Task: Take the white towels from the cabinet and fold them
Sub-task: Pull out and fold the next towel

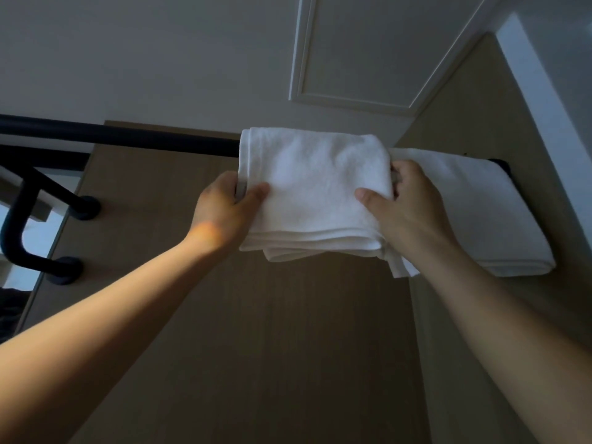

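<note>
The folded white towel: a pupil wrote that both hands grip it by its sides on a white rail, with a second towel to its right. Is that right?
Not quite: the rail is black, not white, as the head view shows. The left hand and right hand do grip the folded white towel by its sides, and a second towel lies to its right.

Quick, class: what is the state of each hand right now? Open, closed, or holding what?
Left hand: closed, thumb and fingers pinching the left edge of the folded white towel.
Right hand: closed, pinching the same towel's right edge.
</note>
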`<state>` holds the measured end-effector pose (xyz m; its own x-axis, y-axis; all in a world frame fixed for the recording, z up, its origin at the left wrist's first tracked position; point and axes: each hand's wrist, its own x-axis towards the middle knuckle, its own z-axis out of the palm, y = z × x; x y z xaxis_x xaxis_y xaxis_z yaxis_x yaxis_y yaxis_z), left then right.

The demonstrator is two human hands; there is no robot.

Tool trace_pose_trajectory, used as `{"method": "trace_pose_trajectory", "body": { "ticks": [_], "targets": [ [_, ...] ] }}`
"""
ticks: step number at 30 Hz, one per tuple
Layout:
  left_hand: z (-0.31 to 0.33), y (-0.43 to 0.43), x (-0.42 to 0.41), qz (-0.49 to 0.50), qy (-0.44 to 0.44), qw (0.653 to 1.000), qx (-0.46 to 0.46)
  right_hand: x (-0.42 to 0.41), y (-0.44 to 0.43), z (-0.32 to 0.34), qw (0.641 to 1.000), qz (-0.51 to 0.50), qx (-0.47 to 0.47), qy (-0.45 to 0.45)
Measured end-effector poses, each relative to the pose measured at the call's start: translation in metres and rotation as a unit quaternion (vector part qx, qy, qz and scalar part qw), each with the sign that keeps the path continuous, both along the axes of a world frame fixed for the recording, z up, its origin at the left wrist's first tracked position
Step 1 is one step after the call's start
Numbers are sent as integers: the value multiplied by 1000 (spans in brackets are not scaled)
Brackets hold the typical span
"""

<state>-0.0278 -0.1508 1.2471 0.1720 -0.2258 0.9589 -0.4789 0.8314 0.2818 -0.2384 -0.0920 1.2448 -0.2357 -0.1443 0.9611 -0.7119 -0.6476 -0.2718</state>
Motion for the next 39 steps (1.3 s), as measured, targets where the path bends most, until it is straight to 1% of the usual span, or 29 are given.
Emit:
{"method": "trace_pose_trajectory", "body": {
  "ticks": [3,5,6,8,9,10,11,13,16,18,22,25,28,30,32,34,35,38,39],
  "targets": [
    [-4,-4,2,-31,31,999,7,2,2,-2,1000,2,-9,1],
    [-9,-5,4,-105,63,990,67,1,2,-5,1000,-3,-8,5],
    [-11,-4,5,-173,72,976,112,-1,1,-6,1000,-5,-4,5],
    [-15,0,6,-316,66,923,208,-4,0,-7,1000,-8,2,4],
    [-17,1,6,-365,55,897,242,-6,0,-7,1000,-7,2,3],
    [-19,3,5,-390,41,881,265,-7,0,-7,1000,-6,0,1],
    [-21,3,4,-403,33,872,277,-7,0,-7,1000,-4,-1,0],
    [-26,1,2,-413,37,868,274,-8,0,-7,1000,0,-2,0],
    [-34,0,2,-370,42,898,232,-8,-1,-6,1000,-2,-9,3],
    [-41,1,3,-352,36,910,218,-6,-2,-4,1000,3,-16,2],
    [-48,7,8,-349,29,912,213,-1,-4,0,1000,-2,-21,11],
    [-49,13,10,-363,29,905,219,-2,-3,-8,999,17,18,26],
    [-49,15,9,-374,42,902,209,-5,-5,-25,996,39,77,9],
    [-48,15,8,-380,59,900,206,-6,-6,-36,988,116,94,-32],
    [-48,15,7,-380,74,898,208,-7,-6,-43,966,220,107,-84],
    [-48,15,7,-380,87,897,208,-7,-6,-49,950,267,115,-117],
    [-48,14,6,-382,94,896,207,-6,-9,-52,949,265,119,-126],
    [-47,14,6,-388,104,892,205,-7,-19,-58,963,198,124,-136],
    [-47,13,6,-390,104,892,204,-8,-21,-59,963,190,132,-137]
  ]
}}
